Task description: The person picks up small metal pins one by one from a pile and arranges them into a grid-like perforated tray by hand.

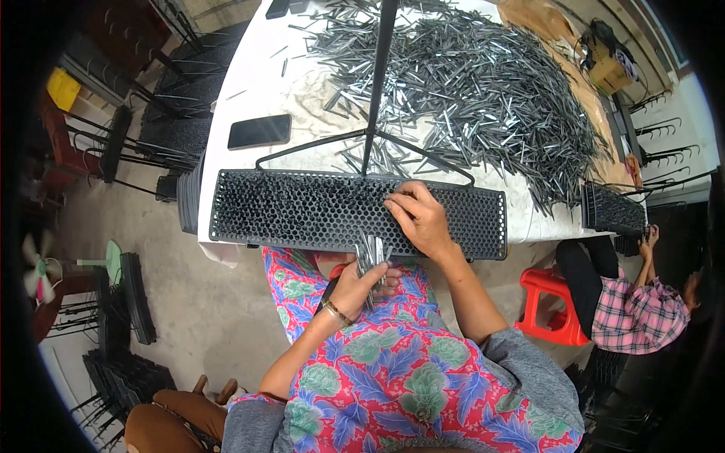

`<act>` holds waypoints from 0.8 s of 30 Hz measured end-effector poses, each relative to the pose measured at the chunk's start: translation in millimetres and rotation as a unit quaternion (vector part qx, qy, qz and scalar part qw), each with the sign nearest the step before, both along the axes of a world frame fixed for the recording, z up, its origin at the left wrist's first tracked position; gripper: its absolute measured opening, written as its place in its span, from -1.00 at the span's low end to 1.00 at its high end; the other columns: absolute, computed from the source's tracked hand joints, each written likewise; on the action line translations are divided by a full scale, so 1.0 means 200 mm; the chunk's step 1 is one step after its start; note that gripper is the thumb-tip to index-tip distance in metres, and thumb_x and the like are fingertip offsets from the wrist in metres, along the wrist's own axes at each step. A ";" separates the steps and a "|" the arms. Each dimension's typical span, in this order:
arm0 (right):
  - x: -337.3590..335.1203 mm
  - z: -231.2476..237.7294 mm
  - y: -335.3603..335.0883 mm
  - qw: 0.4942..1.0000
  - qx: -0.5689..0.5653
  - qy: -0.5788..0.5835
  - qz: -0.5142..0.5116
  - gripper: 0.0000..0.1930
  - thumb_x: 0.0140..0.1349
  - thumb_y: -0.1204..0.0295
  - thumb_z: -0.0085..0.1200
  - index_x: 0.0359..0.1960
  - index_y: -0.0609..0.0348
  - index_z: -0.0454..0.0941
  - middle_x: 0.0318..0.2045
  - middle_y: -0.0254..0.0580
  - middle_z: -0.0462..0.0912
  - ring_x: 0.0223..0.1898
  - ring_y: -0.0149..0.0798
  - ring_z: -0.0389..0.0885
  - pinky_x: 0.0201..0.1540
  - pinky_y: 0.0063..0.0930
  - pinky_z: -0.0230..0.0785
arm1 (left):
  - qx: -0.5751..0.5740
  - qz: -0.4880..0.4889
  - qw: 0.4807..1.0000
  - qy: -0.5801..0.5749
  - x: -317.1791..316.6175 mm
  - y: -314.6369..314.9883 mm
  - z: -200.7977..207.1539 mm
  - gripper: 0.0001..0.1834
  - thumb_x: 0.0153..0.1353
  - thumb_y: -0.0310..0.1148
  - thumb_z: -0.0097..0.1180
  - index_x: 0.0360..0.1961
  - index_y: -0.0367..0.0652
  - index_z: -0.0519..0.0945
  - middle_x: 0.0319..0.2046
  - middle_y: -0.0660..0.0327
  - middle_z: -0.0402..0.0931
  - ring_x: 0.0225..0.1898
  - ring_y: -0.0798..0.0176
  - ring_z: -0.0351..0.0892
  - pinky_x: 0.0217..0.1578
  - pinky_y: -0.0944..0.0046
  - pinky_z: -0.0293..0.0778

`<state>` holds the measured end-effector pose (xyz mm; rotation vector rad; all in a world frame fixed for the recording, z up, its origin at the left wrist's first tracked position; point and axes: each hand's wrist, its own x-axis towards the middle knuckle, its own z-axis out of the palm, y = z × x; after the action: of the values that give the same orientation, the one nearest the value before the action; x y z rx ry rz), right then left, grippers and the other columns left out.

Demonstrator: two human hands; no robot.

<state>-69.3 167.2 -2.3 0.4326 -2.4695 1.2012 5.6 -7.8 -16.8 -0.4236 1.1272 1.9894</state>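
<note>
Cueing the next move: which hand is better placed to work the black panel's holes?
Probably the right hand: it is over the perforated black panel, while the left hand holds a bundle of thin strips by its near edge.

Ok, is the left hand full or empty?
Full: the left hand holds a bunch of thin strips, their ends sticking out past the thumb.

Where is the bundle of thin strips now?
Just below the head view's centre, the strip bundle is held in the left hand, at the near edge of the black perforated panel.
</note>
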 end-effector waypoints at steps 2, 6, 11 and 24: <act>0.00 0.00 0.00 1.000 0.012 0.010 -0.003 -0.86 0.06 0.53 0.17 -0.32 0.27 0.61 -0.36 -0.15 0.54 -0.35 -0.19 0.55 -0.33 -0.43 0.41 | 0.004 -0.001 1.000 0.013 0.00 0.01 0.02 -0.76 0.29 -0.35 -0.02 -0.10 -0.28 0.43 -0.23 0.05 0.57 -0.30 0.29 0.59 -0.33 0.32 0.59; 0.00 0.01 -0.02 1.000 -0.001 0.003 -0.029 -0.85 0.06 0.53 0.17 -0.31 0.26 0.61 -0.35 -0.13 0.54 -0.34 -0.19 0.55 -0.33 -0.43 0.41 | 0.006 0.010 1.000 0.015 0.00 0.00 0.01 -0.75 0.29 -0.35 -0.02 -0.09 -0.28 0.44 -0.23 0.06 0.57 -0.29 0.29 0.59 -0.33 0.33 0.59; 0.00 0.01 0.00 0.999 -0.015 0.036 -0.021 -0.84 0.07 0.52 0.17 -0.28 0.27 0.61 -0.34 -0.13 0.55 -0.36 -0.25 0.55 -0.34 -0.48 0.39 | -0.003 0.005 0.999 0.032 0.00 0.00 0.04 -0.75 0.30 -0.35 -0.03 -0.10 -0.29 0.44 -0.24 0.08 0.57 -0.27 0.30 0.59 -0.30 0.34 0.58; 0.05 0.14 -0.02 0.931 -0.268 -0.248 0.032 -0.87 0.15 0.49 0.13 -0.34 0.32 0.62 -0.45 -0.31 0.63 -0.39 -0.52 0.52 -0.32 -0.64 0.36 | -0.002 -0.071 0.990 0.124 0.01 -0.01 0.03 -0.74 0.30 -0.35 -0.03 -0.09 -0.30 0.42 -0.26 0.09 0.56 -0.28 0.29 0.58 -0.29 0.33 0.58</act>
<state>-59.9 162.4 25.3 0.0527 -2.3551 2.1441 8.5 -10.3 -9.9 -0.0938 1.2765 1.9512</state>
